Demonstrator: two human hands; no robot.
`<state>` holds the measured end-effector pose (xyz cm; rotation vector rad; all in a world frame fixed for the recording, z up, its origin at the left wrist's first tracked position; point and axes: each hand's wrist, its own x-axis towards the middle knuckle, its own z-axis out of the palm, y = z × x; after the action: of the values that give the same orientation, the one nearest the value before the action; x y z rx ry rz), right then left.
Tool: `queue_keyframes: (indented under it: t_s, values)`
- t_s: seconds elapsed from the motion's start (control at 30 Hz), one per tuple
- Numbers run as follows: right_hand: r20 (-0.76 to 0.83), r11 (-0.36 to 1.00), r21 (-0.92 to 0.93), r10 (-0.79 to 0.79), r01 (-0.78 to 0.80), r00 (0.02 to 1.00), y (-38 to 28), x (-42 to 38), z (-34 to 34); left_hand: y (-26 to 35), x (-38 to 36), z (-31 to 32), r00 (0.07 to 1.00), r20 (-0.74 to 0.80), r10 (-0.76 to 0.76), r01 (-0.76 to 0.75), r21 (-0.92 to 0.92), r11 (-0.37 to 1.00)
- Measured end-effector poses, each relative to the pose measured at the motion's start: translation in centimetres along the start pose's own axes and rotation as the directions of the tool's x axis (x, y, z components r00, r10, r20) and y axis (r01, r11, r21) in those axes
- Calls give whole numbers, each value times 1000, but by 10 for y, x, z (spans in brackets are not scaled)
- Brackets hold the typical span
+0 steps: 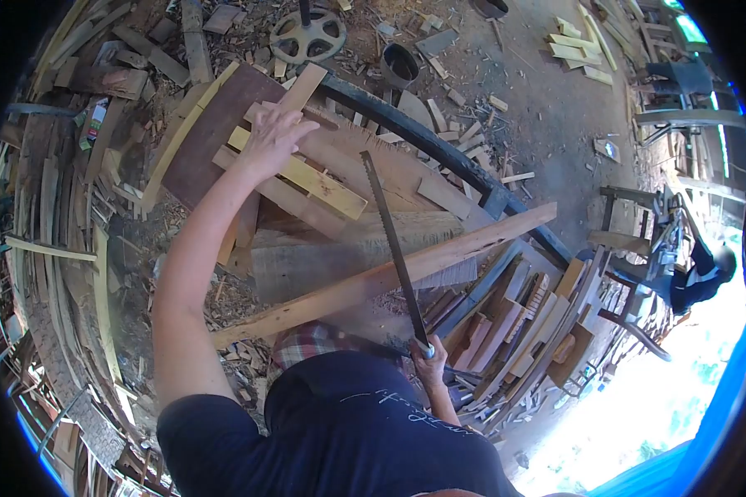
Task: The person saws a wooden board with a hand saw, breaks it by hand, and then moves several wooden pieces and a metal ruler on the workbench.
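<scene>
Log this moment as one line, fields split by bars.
left hand: over wood strips, contact unclear | right hand: gripping saw | saw: crossing over plank

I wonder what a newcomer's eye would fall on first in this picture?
Probably the long, dark-bladed handsaw, gripped in the right hand, slanting in view across a long, light-brown wooden plank near the centre. Next comes the left hand, above and left of centre, beside a pale-yellow wooden strip. The round, pale, spoked wheel near the top edge also stands out.

Dark T-shirt [340, 431], short left sleeve [203, 439], white script [427, 418] across front, checked reddish cloth [307, 344], possibly shorts
</scene>
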<state>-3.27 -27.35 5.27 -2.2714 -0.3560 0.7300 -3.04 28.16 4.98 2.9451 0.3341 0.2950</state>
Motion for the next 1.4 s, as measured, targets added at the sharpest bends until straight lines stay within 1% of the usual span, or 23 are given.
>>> queue_keyframes:
  t_s: [0.07,0.1,0.17,0.27,0.3,0.37,0.43,0.53,0.6,0.67,0.73,0.87,0.97,1.07,1.27,1.33,1.4]
  values:
    - [4,1000,7,13,-13,1000,-4,0,0,10,-14,-9,991,71,-115,121,-88,989]
    - [-3,1000,10,-4,4,1000,-5,1,0,12,-21,-13,990,70,-118,124,-87,988]
    - [-7,1000,10,-26,26,1000,-7,1,-1,9,-35,-20,976,175,-133,158,-138,978]
    - [-15,999,14,-40,40,999,-9,1,0,7,-45,-26,978,177,-109,126,-87,988]
    - [-22,999,10,-41,41,999,-7,1,1,6,-46,-25,978,174,-113,129,-85,988]
    - [-27,999,3,-46,46,999,-4,1,1,3,-47,-18,989,135,-67,78,-81,994]
    - [-20,997,63,-32,33,999,-3,0,1,4,-45,-16,991,122,-47,56,-75,996]
    - [10,1000,23,-7,7,1000,1,0,-1,4,-43,-13,993,117,-12,19,-61,998]
    - [5,999,36,-18,18,1000,1,0,0,3,-42,-10,992,123,1,5,-50,999]
    - [-1,998,52,-30,30,1000,3,-1,0,1,-44,-7,996,82,42,-38,-44,998]
    - [9,998,16,-53,52,999,5,0,0,2,-43,-7,996,71,50,-47,-36,998]
    - [-4,999,11,-47,47,999,-2,0,1,1,-44,-5,997,28,77,-76,-7,997]
    - [-13,998,4,-60,60,998,2,-1,1,2,-44,-5,997,9,81,-81,5,997]
    - [21,999,0,-35,35,999,10,-1,1,5,-44,-7,998,27,64,-65,19,998]
    - [-3,998,27,-63,63,998,4,0,1,3,-47,-1,999,4,47,-47,9,999]
    - [7,999,24,-30,30,1000,8,-1,1,3,-48,1,999,-9,52,-52,18,998]
    - [6,999,19,-31,31,999,8,-1,1,3,-48,1,998,-23,58,-58,28,998]
